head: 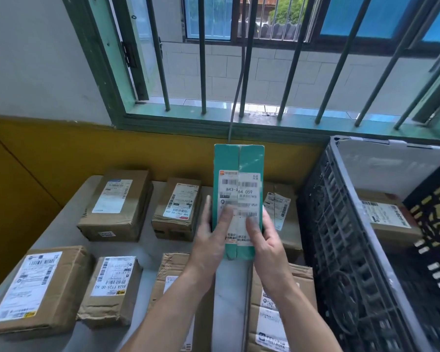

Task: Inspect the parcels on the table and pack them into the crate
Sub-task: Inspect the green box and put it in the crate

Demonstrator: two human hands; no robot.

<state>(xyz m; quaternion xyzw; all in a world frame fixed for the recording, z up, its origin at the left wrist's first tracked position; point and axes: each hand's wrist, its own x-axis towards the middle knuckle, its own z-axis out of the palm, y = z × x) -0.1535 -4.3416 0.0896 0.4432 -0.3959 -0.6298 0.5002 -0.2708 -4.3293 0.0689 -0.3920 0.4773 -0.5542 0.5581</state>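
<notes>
While the green parcel (239, 194) was held upright above the middle of the tabletop (59, 229), only its lower end was gripped, so a loosened hold on the way to the crate (341, 224) at the right edge could have tipped it onto the brown parcels (174, 270) beneath. The left hand (208, 240) and the right hand (267, 240) each clasped one side, fingers curled behind and thumbs pressed on the label.

We stood in a parcel depot: labelled parcels (114, 207) at nine o'clock, crate (341, 250) at three, barred window (247, 59) at twelve.
</notes>
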